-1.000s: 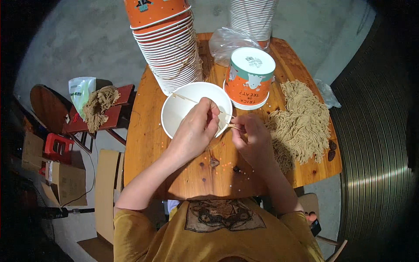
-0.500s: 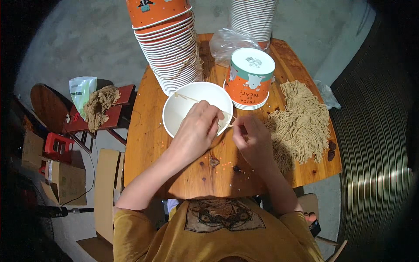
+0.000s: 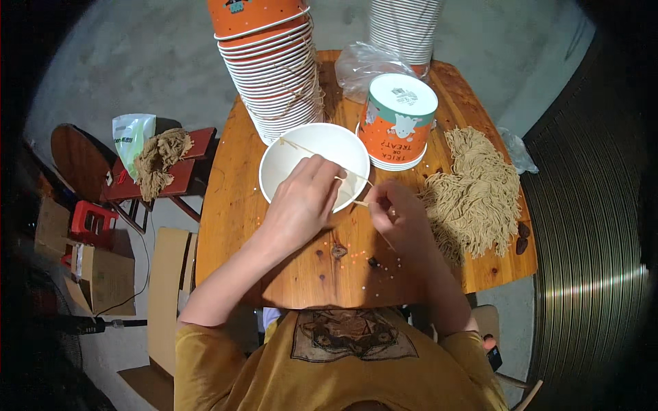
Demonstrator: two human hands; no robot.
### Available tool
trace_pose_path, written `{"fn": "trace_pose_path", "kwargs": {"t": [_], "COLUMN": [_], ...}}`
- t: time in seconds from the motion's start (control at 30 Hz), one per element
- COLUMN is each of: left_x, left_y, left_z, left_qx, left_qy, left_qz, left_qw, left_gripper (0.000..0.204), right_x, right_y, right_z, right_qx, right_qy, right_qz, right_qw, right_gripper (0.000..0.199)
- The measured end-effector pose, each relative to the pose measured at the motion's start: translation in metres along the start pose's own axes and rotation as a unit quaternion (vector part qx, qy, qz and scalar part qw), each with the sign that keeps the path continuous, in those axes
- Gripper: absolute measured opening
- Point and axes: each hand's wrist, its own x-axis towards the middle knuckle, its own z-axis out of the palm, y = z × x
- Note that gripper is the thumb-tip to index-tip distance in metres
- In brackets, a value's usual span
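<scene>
In front of me a paper bucket (image 3: 273, 164) stands with its white inside showing. A thin tan string (image 3: 296, 146) crosses its opening and runs past the right rim. My left hand (image 3: 301, 198) reaches over the near rim, its fingers curled together on the string; the fingertips are partly hidden. Just outside the right rim, my right hand (image 3: 403, 214) is closed in a pinch on the string. I cannot make out any knot or hole where the string meets the rim.
A tall stack of orange buckets (image 3: 277, 82) with strings leans behind the bucket. Upside-down orange buckets (image 3: 394, 130) stand right of it, by a clear plastic bag (image 3: 370, 65) and another stack (image 3: 404, 31). Tan strings (image 3: 480, 198) lie heaped at right. Small beads (image 3: 363, 257) lie near me.
My right hand has shifted slightly to the right and down, and a small loop of string now shows by my left fingertips. The whole view has moved a little.
</scene>
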Motion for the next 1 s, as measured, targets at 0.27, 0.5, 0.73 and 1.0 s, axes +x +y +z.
{"fn": "trace_pose_path", "kwargs": {"t": [0.27,0.5,0.73,1.0], "left_x": [-0.029,-0.039,-0.030,-0.025], "left_y": [0.005,-0.010,-0.001,0.004], "left_z": [-0.028,-0.043,-0.029,-0.022], "left_qx": [0.042,0.010,-0.090,-0.047], "left_qy": [-0.102,-0.102,-0.028,-0.083], "left_qz": [0.050,0.100,-0.005,-0.025], "left_qw": [0.993,0.990,0.996,0.995], "left_gripper": [0.015,0.012,0.012,0.011], "right_x": [0.034,0.067,0.069,0.067], "right_y": [-0.002,0.002,-0.004,0.003], "right_z": [-0.018,0.010,0.021,0.023], "right_qx": [0.083,-0.010,0.031,-0.003], "right_qy": [-0.079,-0.098,-0.144,-0.123], "right_qz": [-0.065,-0.248,-0.195,-0.192], "right_qw": [0.991,0.964,0.970,0.974], "right_gripper": [0.015,0.011,0.013,0.012]}}
